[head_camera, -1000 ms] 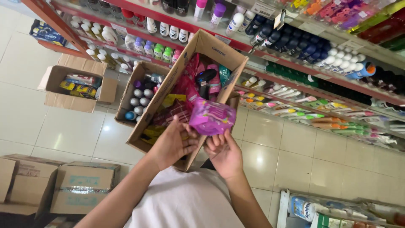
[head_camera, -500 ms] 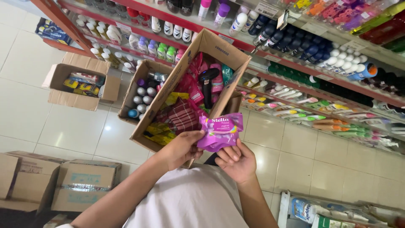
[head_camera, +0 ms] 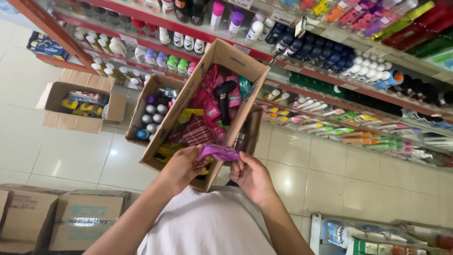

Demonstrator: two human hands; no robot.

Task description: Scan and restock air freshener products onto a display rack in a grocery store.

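Observation:
A long open cardboard box rests against my body, filled with several pink and red packets, a yellow packet and a black bottle. Over its near end, both hands hold a small purple packet, now seen nearly edge-on. My left hand grips the packet's left side. My right hand pinches its right end with the fingertips.
Red shelves full of bottles and tubes run across the top. On the tiled floor stand an open box of roll-on bottles, an open box with yellow packs, and closed cartons at lower left. A low rack is at lower right.
The purple packet came down from above the box's near edge towards my body and tilted from face-on to nearly flat. Both hands stayed on it.

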